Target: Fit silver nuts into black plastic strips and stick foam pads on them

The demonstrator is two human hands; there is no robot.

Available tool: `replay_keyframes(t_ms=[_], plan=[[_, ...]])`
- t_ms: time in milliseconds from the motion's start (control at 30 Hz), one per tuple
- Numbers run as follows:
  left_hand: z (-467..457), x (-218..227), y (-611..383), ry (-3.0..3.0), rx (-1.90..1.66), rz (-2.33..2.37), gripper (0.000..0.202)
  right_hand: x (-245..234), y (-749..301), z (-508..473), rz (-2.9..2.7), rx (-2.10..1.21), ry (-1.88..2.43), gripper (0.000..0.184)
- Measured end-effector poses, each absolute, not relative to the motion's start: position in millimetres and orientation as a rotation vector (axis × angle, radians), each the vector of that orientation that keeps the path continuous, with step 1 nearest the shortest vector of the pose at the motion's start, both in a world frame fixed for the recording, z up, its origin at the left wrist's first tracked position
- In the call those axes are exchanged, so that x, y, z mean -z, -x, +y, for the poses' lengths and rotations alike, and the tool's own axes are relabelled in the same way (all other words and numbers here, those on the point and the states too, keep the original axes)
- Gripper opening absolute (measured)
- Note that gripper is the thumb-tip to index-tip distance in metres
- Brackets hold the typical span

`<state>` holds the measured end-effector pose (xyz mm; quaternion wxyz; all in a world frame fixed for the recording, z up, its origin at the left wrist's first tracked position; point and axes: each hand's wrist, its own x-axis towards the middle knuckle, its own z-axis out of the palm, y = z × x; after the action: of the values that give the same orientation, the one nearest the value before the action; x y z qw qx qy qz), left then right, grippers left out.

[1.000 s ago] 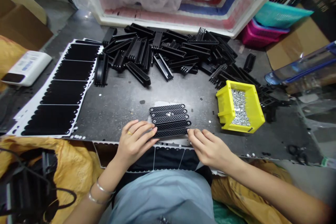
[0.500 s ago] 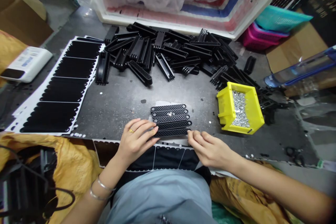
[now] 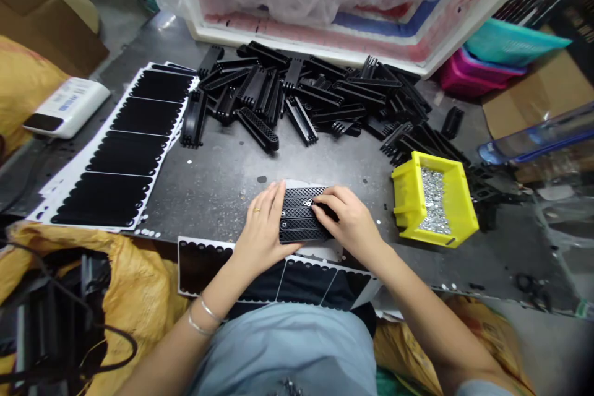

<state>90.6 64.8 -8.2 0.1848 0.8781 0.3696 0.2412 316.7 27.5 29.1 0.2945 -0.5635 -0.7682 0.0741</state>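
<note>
Several black mesh-patterned plastic strips (image 3: 304, 226) lie side by side in a block near the table's front edge. My left hand (image 3: 264, 223) rests along their left ends, fingers stretched out and thumb below the front strip. A few small silvery rings (image 3: 307, 202) sit loose on top of the strips. My right hand (image 3: 348, 219) reaches over the right ends, its thumb and fingertips closed beside these rings; whether a ring is between them is hidden. Another small metal ring shows at the left end of some strips.
A yellow bin (image 3: 436, 198) of small metal pieces stands to the right. Behind lies a heap of black plastic parts (image 3: 297, 93). Sheets of black stickers (image 3: 125, 148) and a white device (image 3: 67, 108) are at left. Scissors (image 3: 533, 288) lie at the right front.
My right hand has moved from the front strip's right end up and left to the loose rings. My left hand has shifted forward along the strips' left ends. The view has shifted slightly.
</note>
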Motion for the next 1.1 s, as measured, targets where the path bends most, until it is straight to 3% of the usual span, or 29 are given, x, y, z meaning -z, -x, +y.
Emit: replay_keyframes(t_ms=[167,400,600,1100], plan=[[64,10,-90,-2.423,-0.669,1.018,0.124,-28,-287,18,-1.997,-0.294,1.381,0.012],[62,16,-89,-2.399,-0.595,1.133,0.106,-23,-253,0,-2.326,0.137,1.119,0.011],[63,16,-90,-2.417,-0.463,1.177,0.102,-26,-256,-7,-2.422,0.149,1.121,0.019],[65,19,-89,-2.458,-0.452,1.174,0.097,-49,-241,-13,-2.854,0.592,1.083,0.037]])
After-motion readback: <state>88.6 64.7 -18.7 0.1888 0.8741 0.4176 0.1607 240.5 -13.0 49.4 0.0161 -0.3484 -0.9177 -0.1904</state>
